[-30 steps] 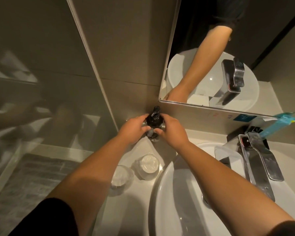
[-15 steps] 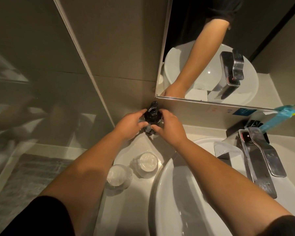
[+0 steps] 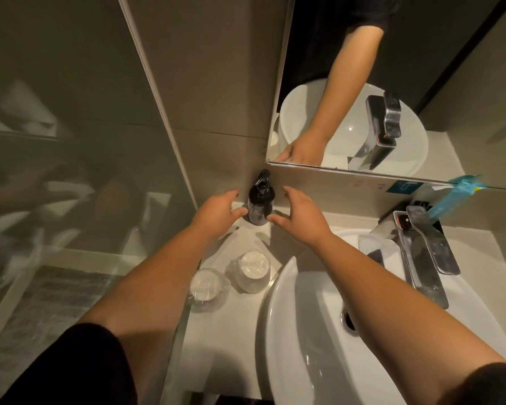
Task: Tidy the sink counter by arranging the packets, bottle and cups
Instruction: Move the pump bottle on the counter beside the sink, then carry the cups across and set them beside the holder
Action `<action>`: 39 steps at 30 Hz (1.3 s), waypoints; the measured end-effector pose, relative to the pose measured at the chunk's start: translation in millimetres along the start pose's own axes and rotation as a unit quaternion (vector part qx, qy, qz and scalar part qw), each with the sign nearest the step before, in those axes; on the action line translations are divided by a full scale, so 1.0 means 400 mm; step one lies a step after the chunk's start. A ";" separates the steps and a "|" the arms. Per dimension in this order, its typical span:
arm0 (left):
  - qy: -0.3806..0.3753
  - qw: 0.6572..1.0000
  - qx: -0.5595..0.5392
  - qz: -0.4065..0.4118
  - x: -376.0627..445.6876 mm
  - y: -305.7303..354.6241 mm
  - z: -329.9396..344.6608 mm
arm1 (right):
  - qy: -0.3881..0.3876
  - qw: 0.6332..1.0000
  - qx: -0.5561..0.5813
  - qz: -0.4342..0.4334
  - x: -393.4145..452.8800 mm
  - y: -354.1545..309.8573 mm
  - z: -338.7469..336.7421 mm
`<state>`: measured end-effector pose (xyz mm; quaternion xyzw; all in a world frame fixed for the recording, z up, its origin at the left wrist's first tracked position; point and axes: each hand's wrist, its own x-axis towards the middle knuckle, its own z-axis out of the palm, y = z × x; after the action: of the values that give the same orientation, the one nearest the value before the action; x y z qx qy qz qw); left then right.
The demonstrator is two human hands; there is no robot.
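A dark pump bottle (image 3: 260,201) stands upright in the back corner of the counter (image 3: 216,340), against the wall. My left hand (image 3: 220,210) and my right hand (image 3: 297,213) flank it with fingers spread and relaxed; neither grips it, though the thumb tips lie close to its base. Two plastic-wrapped cups (image 3: 207,287) (image 3: 251,270) stand side by side on the counter nearer me, left of the basin. A blue packet (image 3: 453,194) leans against the mirror's lower edge behind the tap. A clear packet (image 3: 373,244) lies on the basin rim.
The white basin (image 3: 377,331) fills the right half, with a chrome tap (image 3: 421,249) at its back. A mirror (image 3: 377,83) hangs above. A glass partition (image 3: 56,141) bounds the counter's left edge.
Both hands held the bottle before; now they have let go and drawn apart, leaving it standing in the corner.
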<state>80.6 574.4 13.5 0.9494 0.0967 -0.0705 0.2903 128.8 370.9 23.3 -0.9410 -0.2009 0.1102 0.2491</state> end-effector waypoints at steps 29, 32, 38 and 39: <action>0.088 0.964 -0.013 -0.252 -0.676 0.007 0.080 | -0.125 0.970 -0.018 -0.210 -0.412 -0.190 0.084; 0.102 0.961 -0.038 -0.256 -0.650 -0.013 0.073 | -0.126 0.973 -0.016 -0.193 -0.399 -0.199 0.126; 0.096 0.969 -0.056 -0.223 -0.559 -0.075 0.063 | -0.111 0.984 0.000 -0.137 -0.354 -0.211 0.191; 0.090 0.970 -0.062 -0.218 -0.546 -0.082 0.066 | -0.111 0.985 0.002 -0.131 -0.347 -0.208 0.200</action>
<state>-141.1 555.0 15.7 0.8881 0.3316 -0.0402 0.3159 -46.9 411.2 12.7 -0.8880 -0.3485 0.1811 0.2390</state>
